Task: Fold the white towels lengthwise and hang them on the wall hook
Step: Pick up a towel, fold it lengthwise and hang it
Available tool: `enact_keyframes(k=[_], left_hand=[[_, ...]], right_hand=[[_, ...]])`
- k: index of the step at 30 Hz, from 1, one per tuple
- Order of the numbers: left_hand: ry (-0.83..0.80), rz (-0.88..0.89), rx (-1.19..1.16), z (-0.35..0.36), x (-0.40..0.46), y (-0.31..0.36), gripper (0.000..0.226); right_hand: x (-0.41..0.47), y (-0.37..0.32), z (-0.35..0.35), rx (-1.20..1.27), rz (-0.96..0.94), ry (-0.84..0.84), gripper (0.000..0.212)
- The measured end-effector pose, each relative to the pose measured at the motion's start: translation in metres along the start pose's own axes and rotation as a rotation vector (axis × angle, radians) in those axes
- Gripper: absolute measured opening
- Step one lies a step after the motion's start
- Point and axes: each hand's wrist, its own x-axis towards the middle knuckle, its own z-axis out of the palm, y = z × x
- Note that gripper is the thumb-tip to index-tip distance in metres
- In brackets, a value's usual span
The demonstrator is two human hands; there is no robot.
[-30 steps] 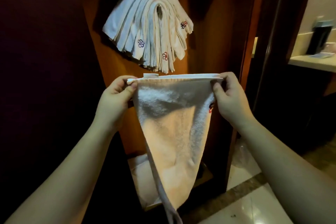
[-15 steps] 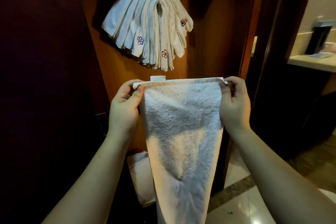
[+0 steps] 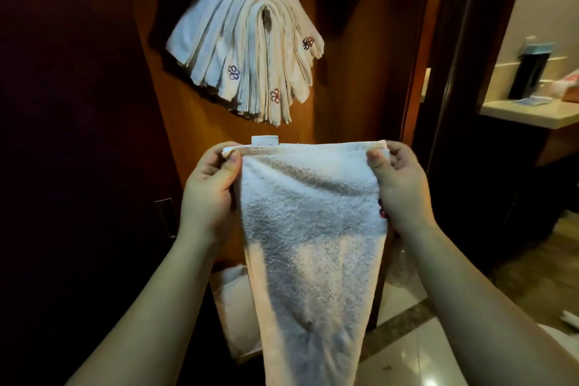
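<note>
A: Status of the grip? Location of the work piece?

B: White towel (image 3: 310, 229) hangs at centre frame, top hem level. Left hand (image 3: 208, 194) pinches the hem's left corner between thumb and curled fingers; right hand (image 3: 404, 188) pinches the right corner the same way. A small label tab (image 3: 264, 140) sticks up from the hem near the left corner. The cloth narrows toward the bottom of the frame; its lower end runs out of view.

A: Target?

B: Fanned stack of folded towels (image 3: 247, 50) in the upper centre, draped over the wall hook (image 3: 266, 14) on the wood panel (image 3: 354, 72). Only a sliver of metal shows.

A: Risks, as judged?

B: One: both holds sit at the extreme corners, so a slip on either side would drop that edge and undo the lengthwise fold. Two: the hook looks crowded, so pushing one more towel over it could dislodge the outer ones. Three: the hanging tail is unsupported and could twist or fold unevenly. More white cloth (image 3: 235, 298) lies low behind the towel; what it is, I cannot tell.
</note>
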Motion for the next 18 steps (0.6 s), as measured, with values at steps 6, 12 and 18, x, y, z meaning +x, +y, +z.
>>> enact_keyframes(k=[6,12,18], left_hand=[[-0.053,-0.027,0.038,-0.006,0.0,0.004,0.014],[-0.073,-0.078,0.069,-0.016,0.001,0.008,0.009],[-0.046,-0.176,0.096,-0.024,0.006,0.001,0.019]], right_hand=[[0.005,0.009,-0.011,0.148,0.148,-0.341,0.083],[0.003,0.016,-0.018,0.379,0.316,-0.684,0.056],[0.002,0.027,-0.001,0.436,0.44,-0.57,0.069]])
